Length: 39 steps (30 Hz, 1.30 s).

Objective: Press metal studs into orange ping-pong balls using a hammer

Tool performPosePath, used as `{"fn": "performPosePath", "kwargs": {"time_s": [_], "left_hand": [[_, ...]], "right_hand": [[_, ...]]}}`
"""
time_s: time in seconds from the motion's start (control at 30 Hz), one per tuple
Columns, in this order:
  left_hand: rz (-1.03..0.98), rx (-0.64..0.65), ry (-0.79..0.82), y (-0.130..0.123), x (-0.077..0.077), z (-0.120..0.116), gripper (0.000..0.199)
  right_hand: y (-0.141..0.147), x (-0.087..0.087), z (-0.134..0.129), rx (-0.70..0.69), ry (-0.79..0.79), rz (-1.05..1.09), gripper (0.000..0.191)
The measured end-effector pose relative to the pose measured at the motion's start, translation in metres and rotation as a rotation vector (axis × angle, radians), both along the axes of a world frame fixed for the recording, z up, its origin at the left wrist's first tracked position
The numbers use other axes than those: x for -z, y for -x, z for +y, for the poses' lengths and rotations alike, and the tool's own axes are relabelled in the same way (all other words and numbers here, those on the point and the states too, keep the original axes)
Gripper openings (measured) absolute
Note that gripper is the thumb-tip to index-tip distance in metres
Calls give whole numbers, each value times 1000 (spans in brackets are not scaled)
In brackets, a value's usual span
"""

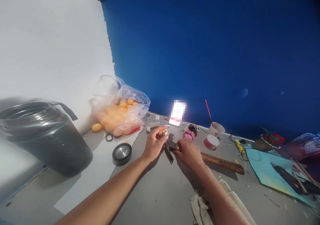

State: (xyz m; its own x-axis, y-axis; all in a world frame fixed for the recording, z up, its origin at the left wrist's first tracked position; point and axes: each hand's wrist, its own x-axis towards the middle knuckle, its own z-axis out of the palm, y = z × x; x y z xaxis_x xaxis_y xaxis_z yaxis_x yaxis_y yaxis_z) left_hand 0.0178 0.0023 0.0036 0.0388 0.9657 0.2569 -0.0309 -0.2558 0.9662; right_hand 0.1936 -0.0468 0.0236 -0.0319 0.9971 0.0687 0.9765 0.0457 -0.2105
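Note:
My left hand is closed, its fingertips and thumb pinching an orange ball with a shiny metallic part facing me. What the shiny part is, I cannot make out. Just to the right, my right hand wraps around a claw hammer close to its head. The dark hammer head is beside the ball, its claw pointing toward me, and the wooden handle runs out to the right. Whether the head touches the ball is unclear.
A clear bag of orange balls and a large dark jar stand left, near a black round lid. Behind are a bright pixelated screen and cups. A cloth and blue board lie right.

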Motion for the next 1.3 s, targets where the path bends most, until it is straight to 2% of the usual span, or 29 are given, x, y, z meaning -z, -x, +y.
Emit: {"fn": "performPosePath", "kwargs": {"time_s": [0.1, 0.2, 0.3, 0.43, 0.5, 0.6, 0.7, 0.8, 0.87, 1.0, 1.1, 1.23, 1.3], "left_hand": [[-7, -5, -8, 0, 0, 0, 35], [-44, 1, 48, 0, -1, 2, 31], [-181, 61, 211, -1, -2, 2, 26], [-399, 127, 366, -3, -3, 1, 41], [-447, 118, 375, -4, -4, 0, 46], [-452, 117, 438, -4, -5, 0, 42], [-511, 145, 605, -4, -4, 1, 38], [-635, 164, 762, -4, -7, 2, 47], [-720, 175, 782, -4, -11, 2, 42], [-822, 212, 741, -2, -20, -1, 15], [-805, 237, 764, -3, -22, -3, 23], [-762, 201, 798, -6, -22, -3, 10], [-786, 211, 777, -7, -24, -4, 17]], "right_hand": [[0, 0, 0, -16, 23, -9, 10], [0, -2, -1, -17, 41, -9, 11], [1, -5, -2, -5, 74, -20, 12], [2, -7, -2, 10, 94, -31, 13], [2, -8, -2, 1, 84, -33, 13], [3, -9, -2, -2, 79, -40, 14], [4, -10, -2, 2, 91, -56, 15], [4, -11, -2, 13, 104, -62, 16], [5, -12, -3, 18, 109, -61, 16], [5, -13, -3, 14, 121, -73, 18], [4, -12, -3, 1, 137, -80, 21], [3, -10, -2, -13, 140, -92, 25], [2, -9, -3, -24, 137, -105, 27]]}}
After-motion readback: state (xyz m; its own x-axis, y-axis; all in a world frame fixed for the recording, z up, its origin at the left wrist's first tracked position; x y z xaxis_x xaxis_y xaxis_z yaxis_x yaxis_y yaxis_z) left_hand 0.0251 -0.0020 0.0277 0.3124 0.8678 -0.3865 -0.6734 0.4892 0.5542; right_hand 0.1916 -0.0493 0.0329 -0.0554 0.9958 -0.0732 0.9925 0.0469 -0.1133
